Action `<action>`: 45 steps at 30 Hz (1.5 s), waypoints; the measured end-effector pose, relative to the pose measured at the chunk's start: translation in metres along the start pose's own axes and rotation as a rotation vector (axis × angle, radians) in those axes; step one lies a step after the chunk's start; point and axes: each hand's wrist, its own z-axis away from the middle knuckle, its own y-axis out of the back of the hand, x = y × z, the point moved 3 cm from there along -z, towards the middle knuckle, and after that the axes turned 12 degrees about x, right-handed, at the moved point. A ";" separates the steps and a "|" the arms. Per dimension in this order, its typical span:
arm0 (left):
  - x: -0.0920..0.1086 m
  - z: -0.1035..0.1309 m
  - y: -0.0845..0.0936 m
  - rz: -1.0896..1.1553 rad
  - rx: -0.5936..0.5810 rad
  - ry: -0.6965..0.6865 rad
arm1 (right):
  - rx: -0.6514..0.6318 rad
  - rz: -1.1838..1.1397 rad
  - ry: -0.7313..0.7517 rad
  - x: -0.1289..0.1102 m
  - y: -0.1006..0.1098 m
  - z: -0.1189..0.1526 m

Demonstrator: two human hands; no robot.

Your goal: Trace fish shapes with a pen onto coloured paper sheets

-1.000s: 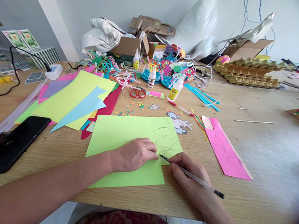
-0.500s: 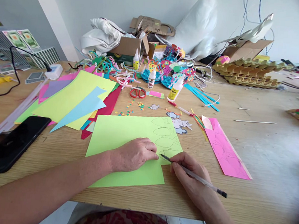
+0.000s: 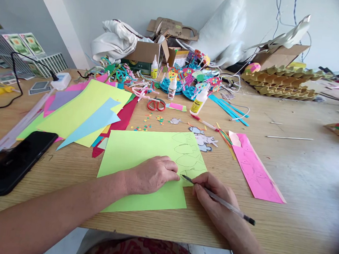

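Observation:
A light green sheet of paper (image 3: 136,156) lies on the table in front of me, with pencil-thin fish outlines (image 3: 188,160) down its right side. My left hand (image 3: 155,175) rests on the sheet, pressing it down with bent fingers and holding nothing. Between thumb and fingers, my right hand (image 3: 216,199) grips a pen (image 3: 224,204). The pen's tip touches the paper at the lowest fish outline, close to the left fingertips. Cut-out paper fish (image 3: 205,140) lie just beyond the sheet's upper right corner. A pink paper strip (image 3: 255,167) with drawn lines is to the right.
On the left are stacked coloured papers (image 3: 78,106) and a black phone (image 3: 13,164). Farther back stand glue bottles (image 3: 199,100), red-handled scissors (image 3: 156,104) and decorated blue crafts (image 3: 188,85). Cardboard boxes (image 3: 148,53) and egg trays (image 3: 281,84) line the wall. Confetti bits (image 3: 160,119) lie beyond the sheet.
The pen's back end has shifted slightly left and its tip stays around the same fish outline. My left hand and the sheet have kept their places.

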 end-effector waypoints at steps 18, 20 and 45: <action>-0.007 -0.003 0.004 0.062 -0.010 0.101 | -0.052 -0.122 0.033 -0.016 0.007 -0.048; -0.008 -0.005 0.004 0.069 -0.040 0.093 | -0.039 -0.127 0.023 -0.012 0.005 -0.051; -0.001 -0.003 0.002 0.005 -0.040 0.054 | -0.074 0.034 0.112 0.002 -0.004 -0.050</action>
